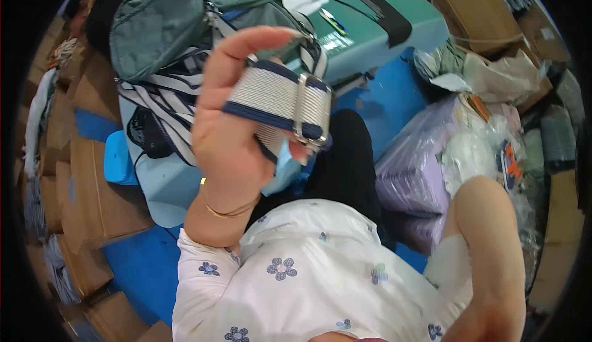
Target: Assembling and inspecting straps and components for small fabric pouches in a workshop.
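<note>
My left hand (222, 120) is raised in front of my body and holds a white webbing strap (265, 98) with navy edges. The strap passes through a silver metal slider buckle (300, 111), which sits at the loop's right end. My index finger curves over the top, apart from the strap, while the thumb tip shows below the buckle. My right arm (490, 243) is bent, with its elbow toward the right side; the right hand is out of the picture. Behind the left hand, a grey-green bag (157, 30) with several striped straps (166, 86) lies on the table.
A green mat (370, 27) covers the far table, with a small yellow-green cutter (333, 22) and a black strip (376, 9) on it. Plastic-wrapped lilac bundles (410, 163) stand at right. Cardboard boxes (92, 200) line the left; a blue container (119, 159) sits by the table edge.
</note>
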The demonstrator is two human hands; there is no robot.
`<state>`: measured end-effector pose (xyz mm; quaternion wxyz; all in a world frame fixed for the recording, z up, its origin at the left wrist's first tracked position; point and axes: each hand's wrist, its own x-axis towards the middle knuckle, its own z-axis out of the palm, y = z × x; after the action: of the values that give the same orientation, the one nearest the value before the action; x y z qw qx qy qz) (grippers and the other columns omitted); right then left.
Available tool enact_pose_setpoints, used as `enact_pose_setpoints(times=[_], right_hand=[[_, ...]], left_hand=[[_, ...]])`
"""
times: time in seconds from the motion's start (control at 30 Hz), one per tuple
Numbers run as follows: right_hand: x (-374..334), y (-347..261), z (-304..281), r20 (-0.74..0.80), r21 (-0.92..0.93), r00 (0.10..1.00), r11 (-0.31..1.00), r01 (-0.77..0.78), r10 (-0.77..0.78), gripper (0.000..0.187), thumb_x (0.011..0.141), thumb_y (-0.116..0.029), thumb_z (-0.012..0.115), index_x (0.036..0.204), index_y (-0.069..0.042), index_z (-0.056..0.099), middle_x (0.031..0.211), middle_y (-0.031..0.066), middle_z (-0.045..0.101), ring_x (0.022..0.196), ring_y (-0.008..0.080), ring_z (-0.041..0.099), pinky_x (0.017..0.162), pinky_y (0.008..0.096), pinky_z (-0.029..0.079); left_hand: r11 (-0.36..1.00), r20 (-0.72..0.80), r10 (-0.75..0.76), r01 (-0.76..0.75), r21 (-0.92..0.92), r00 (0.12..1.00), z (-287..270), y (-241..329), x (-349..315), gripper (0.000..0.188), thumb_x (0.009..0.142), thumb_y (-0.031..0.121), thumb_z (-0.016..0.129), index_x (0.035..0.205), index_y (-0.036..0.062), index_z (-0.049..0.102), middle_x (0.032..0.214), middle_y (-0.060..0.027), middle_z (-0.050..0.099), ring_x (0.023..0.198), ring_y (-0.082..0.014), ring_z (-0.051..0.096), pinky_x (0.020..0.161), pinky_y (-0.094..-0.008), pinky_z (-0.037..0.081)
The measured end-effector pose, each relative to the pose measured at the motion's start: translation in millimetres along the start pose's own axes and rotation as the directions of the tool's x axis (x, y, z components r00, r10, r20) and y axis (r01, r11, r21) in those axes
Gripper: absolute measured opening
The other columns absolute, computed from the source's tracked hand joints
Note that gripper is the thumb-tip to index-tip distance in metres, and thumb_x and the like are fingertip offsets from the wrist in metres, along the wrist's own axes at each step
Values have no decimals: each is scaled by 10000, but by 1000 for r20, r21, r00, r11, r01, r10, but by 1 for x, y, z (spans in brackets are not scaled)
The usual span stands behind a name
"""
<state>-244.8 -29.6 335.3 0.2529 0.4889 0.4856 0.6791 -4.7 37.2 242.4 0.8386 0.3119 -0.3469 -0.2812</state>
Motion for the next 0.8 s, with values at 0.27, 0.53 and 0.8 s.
enact_pose_setpoints(times=[0.27,0.53,0.8], right_hand=[[-143,-92,26,578,-101,-166,-132,-986,799,566,705,-222,739,1193,-72,496,1062,111,573,997,253,546,813,341,457],[-223,-165,60,862,-123,-480,-853,-507,161,351,822,-138,648,1137,-31,537,870,59,626,722,122,599,669,260,479],[-158,-69,55,808,371,-233,-774,-514,542,624,768,-45,680,1304,-31,360,1060,73,536,893,111,556,800,264,464]], left_hand=[[990,165,124,-132,40,978,-25,5,-4,382,822,17,369,1183,-95,423,1090,-208,556,567,-172,618,445,-226,510],[972,88,177,-188,139,980,-31,11,2,350,827,-25,360,1160,-60,464,1021,-219,589,717,-216,647,589,-266,545],[911,45,8,-26,413,999,-19,14,3,272,807,-82,508,1052,24,558,862,-56,604,548,-52,505,449,-162,374]])
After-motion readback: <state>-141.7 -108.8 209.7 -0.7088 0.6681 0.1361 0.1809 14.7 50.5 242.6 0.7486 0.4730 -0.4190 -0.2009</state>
